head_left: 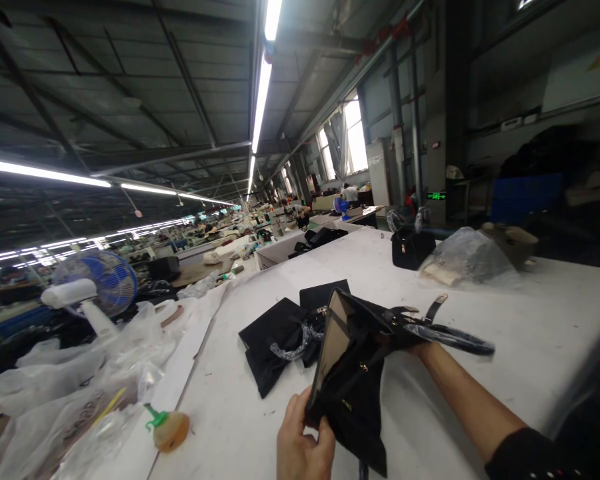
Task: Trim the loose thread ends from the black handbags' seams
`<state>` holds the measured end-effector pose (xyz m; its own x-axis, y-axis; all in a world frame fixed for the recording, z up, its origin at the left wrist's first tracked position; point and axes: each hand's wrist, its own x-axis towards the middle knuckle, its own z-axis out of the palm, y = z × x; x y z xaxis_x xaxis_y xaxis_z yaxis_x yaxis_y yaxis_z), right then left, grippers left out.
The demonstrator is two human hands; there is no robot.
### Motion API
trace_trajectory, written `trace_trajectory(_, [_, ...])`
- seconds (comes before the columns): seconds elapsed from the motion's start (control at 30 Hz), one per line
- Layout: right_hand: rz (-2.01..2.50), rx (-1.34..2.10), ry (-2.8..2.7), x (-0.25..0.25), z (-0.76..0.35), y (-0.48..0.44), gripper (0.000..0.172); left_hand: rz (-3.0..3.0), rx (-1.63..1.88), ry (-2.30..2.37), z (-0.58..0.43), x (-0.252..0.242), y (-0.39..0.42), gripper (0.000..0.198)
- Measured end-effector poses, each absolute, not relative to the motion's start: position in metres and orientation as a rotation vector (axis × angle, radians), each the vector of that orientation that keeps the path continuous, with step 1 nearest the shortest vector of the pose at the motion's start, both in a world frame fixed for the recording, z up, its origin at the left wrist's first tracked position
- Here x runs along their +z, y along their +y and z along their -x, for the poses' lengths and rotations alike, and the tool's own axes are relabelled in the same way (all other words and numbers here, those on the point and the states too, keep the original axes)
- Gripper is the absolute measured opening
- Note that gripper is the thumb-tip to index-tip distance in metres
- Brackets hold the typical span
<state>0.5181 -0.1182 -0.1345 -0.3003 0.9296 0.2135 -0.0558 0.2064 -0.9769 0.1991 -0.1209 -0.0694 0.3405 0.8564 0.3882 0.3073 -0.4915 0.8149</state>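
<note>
Left hand [304,445] reaching up from bottom edge, thumb and fingers pinching closed. Right forearm, bare below dark sleeve, stretching forward-left; right hand [422,349] mostly hidden, grip unclear.

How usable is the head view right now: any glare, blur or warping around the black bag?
Head view: the ceiling light strips blow out to glare; wide-angle warp tilts the white table; the black bag in the left hand is dark, with little detail; its handle is motion-blurred.
</note>
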Motion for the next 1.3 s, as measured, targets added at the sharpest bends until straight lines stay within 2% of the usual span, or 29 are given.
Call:
trace_trajectory(0.07, [1.224,1.116,-1.038,-0.144,-0.506,-0.124,0.055,-1.913,1.08,1.03,-0.201,-0.064,-0.119,0.035])
trace_trajectory(0.13, [1.481,0.992,-0.801,-0.151,-0.482,-0.134,0.05,-1.87,1.02,1.05,-0.203,-0.057,-0.117,0.036])
trace_trajectory(0.27, [1.824,0.83,-1.177,-0.134,-0.426,-0.179,0.034,-1.826,0.956,1.071,-0.206,-0.048,-0.113,0.038])
trace_trajectory(0.33, [1.709,0.901,-1.367,-0.104,-0.404,-0.211,0.028,-1.828,0.941,1.068,-0.206,-0.046,-0.111,0.039])
trace_trajectory(0.43, [1.426,1.239,-1.401,-0.047,-0.387,-0.257,0.028,-1.854,0.905,1.042,-0.207,-0.046,-0.112,0.036])
trace_trajectory(0.5, [1.373,1.261,-1.387,-0.015,-0.385,-0.275,0.027,-1.913,0.871,1.004,-0.209,-0.047,-0.114,0.032])
trace_trajectory(0.57, [1.417,0.992,-1.472,0.008,-0.389,-0.28,0.023,-1.974,0.859,0.966,-0.21,-0.047,-0.117,0.027])
trace_trajectory(0.63, [1.496,0.573,-1.578,0.018,-0.394,-0.272,0.019,-1.998,0.872,0.945,-0.21,-0.047,-0.119,0.025])
trace_trajectory(0.73, [1.653,-0.01,-1.661,0.016,-0.398,-0.248,0.012,-2.001,0.874,0.939,-0.207,-0.044,-0.122,0.024])
trace_trajectory(0.8, [1.803,-0.25,-1.692,0.009,-0.398,-0.233,0.007,-2.019,0.86,0.933,-0.204,-0.041,-0.125,0.024])
trace_trajectory(0.93, [2.118,-0.509,-1.754,0.003,-0.401,-0.21,0.02,-2.036,0.884,0.937,-0.201,-0.035,-0.133,0.027])
trace_trajectory(1.07, [2.18,-0.719,-1.906,0.01,-0.41,-0.183,0.021,-2.054,0.905,0.918,-0.202,-0.03,-0.142,0.026])
trace_trajectory(1.3, [2.244,-0.765,-1.864,0.013,-0.421,-0.168,0.023,-2.014,0.982,0.929,-0.193,-0.039,-0.141,0.027])
